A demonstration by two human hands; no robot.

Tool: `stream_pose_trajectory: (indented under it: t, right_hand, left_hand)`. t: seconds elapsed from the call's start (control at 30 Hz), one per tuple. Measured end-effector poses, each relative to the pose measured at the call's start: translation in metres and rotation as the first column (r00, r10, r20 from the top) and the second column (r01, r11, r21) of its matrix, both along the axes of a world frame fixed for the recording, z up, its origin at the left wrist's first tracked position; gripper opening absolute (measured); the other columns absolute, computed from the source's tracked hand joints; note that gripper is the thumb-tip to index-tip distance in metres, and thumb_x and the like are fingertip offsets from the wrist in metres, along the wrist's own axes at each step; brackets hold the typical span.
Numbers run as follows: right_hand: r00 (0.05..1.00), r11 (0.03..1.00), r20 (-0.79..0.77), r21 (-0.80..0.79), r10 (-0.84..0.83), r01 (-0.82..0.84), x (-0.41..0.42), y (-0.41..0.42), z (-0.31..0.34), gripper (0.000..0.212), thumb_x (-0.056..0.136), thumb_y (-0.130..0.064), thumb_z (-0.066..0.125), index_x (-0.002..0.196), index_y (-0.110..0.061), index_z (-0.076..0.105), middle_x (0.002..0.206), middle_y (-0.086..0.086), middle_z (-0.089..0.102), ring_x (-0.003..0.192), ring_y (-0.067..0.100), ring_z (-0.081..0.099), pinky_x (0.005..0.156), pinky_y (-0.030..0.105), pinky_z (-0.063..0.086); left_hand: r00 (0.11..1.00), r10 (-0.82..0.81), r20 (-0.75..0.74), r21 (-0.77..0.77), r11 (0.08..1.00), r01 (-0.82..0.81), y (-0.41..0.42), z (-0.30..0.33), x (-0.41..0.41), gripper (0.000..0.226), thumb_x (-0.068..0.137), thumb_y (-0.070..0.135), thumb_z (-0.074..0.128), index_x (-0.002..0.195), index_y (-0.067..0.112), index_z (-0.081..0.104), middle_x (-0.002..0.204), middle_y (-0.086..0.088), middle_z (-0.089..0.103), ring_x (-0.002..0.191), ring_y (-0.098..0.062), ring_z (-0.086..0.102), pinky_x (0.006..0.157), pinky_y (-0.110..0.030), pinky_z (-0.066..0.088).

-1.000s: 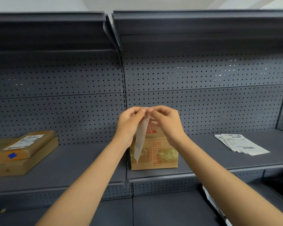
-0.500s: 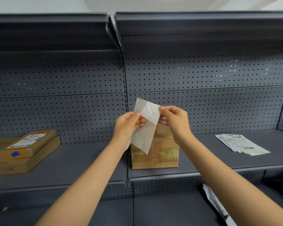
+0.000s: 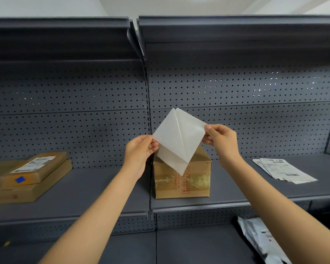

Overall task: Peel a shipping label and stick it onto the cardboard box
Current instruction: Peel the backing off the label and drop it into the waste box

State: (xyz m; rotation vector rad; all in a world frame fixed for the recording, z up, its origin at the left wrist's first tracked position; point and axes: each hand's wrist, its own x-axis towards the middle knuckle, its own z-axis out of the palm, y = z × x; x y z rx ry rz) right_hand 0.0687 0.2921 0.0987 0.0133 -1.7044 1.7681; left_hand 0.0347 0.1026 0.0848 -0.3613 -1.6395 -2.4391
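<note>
Our left hand (image 3: pixel 139 149) and right hand (image 3: pixel 220 139) pinch the shipping label (image 3: pixel 176 138), half peeled; next we free it and press it onto the cardboard box (image 3: pixel 196 180) at 6 o'clock.

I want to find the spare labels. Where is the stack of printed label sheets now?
In the head view, the stack of printed label sheets lies flat on the right side of the middle shelf, to the right of the taped cardboard box, beyond the right hand.

Both arms extended fwd, raised. Left hand (image 3: pixel 139 149) pinching w/ thumb + fingers; right hand (image 3: pixel 220 141) same, slightly higher, hands apart.
</note>
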Motion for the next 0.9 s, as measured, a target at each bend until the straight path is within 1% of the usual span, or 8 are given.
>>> stream_pose_trajectory:
  t: [0.07,0.2,0.33,0.4,0.5,0.67,0.83,0.9]
  right_hand:
    - [1.000,1.000,-0.007,0.002,-0.025,0.025,0.000,0.007,0.000,0.018,0.090,-0.013,0.052,0.073,-0.015,0.061,0.071,0.001,0.064,0.061,0.010,0.062,0.057,0.017,0.054]
    - [0.998,0.997,-0.021,-0.051,-0.060,0.059,0.000,0.020,0.001,0.020,0.090,-0.013,0.052,0.071,-0.015,0.060,0.070,0.001,0.062,0.054,0.005,0.062,0.053,0.012,0.053]
    - [0.996,0.987,-0.011,-0.136,-0.088,0.086,-0.001,0.031,0.002,0.021,0.090,-0.013,0.051,0.070,-0.013,0.058,0.069,0.003,0.060,0.055,0.008,0.061,0.056,0.016,0.054]
    - [0.996,0.978,-0.008,-0.188,-0.088,0.085,-0.001,0.035,0.001,0.022,0.091,-0.013,0.050,0.070,-0.013,0.057,0.069,0.004,0.059,0.058,0.011,0.060,0.058,0.018,0.055]
    - [0.995,0.962,-0.006,-0.256,-0.096,0.092,0.001,0.040,0.000,0.022,0.091,-0.013,0.049,0.070,-0.013,0.057,0.068,0.003,0.058,0.056,0.010,0.060,0.061,0.020,0.055]
    - [0.991,0.953,-0.008,-0.278,-0.133,0.125,0.003,0.045,-0.001,0.022,0.091,-0.015,0.050,0.070,-0.015,0.056,0.068,0.000,0.059,0.048,0.001,0.060,0.052,0.016,0.047]
    - [0.989,0.944,-0.018,-0.302,-0.149,0.136,0.005,0.051,0.001,0.023,0.091,-0.015,0.050,0.069,-0.016,0.055,0.069,0.002,0.059,0.047,0.001,0.060,0.049,0.016,0.045]
    - [0.989,0.939,-0.019,-0.317,-0.147,0.134,0.006,0.051,0.001,0.023,0.091,-0.013,0.049,0.069,-0.015,0.055,0.068,0.003,0.058,0.050,0.006,0.059,0.046,0.014,0.046]
  left_hand:
    - [1.000,0.017,-0.006,0.003,1.000,-0.017,-0.004,-0.001,-0.002,0.019,0.090,0.003,0.048,0.076,0.007,0.059,0.073,-0.006,0.057,0.067,-0.014,0.056,0.070,-0.022,0.053]
    - [0.998,0.070,0.000,0.049,0.996,-0.070,-0.012,-0.001,-0.006,0.020,0.090,0.003,0.047,0.074,0.007,0.058,0.072,-0.006,0.057,0.066,-0.013,0.056,0.069,-0.022,0.052]
    - [0.994,0.111,0.003,0.065,0.992,-0.111,-0.017,-0.003,-0.009,0.022,0.090,0.003,0.048,0.071,0.008,0.059,0.071,-0.006,0.057,0.066,-0.013,0.056,0.066,-0.020,0.052]
    - [0.993,0.118,0.005,0.062,0.991,-0.119,-0.018,-0.005,-0.010,0.022,0.089,0.003,0.048,0.072,0.008,0.059,0.072,-0.006,0.057,0.066,-0.013,0.056,0.067,-0.021,0.052]
    - [0.992,0.129,0.009,0.083,0.988,-0.129,-0.020,-0.005,-0.010,0.021,0.090,0.004,0.047,0.073,0.008,0.059,0.073,-0.006,0.058,0.067,-0.013,0.056,0.069,-0.023,0.051]
    - [0.987,0.159,-0.003,0.117,0.981,-0.158,-0.026,-0.004,-0.012,0.021,0.090,0.003,0.046,0.073,0.009,0.057,0.073,-0.006,0.057,0.068,-0.013,0.056,0.067,-0.022,0.050]
    - [0.986,0.168,0.007,0.187,0.968,-0.166,-0.030,-0.001,-0.011,0.019,0.091,0.004,0.045,0.077,0.009,0.057,0.082,-0.006,0.060,0.076,-0.014,0.060,0.070,-0.023,0.051]
    - [0.989,0.147,0.020,0.246,0.958,-0.147,-0.032,0.000,-0.010,0.017,0.091,0.004,0.045,0.079,0.007,0.058,0.086,-0.007,0.063,0.082,-0.015,0.063,0.072,-0.025,0.052]
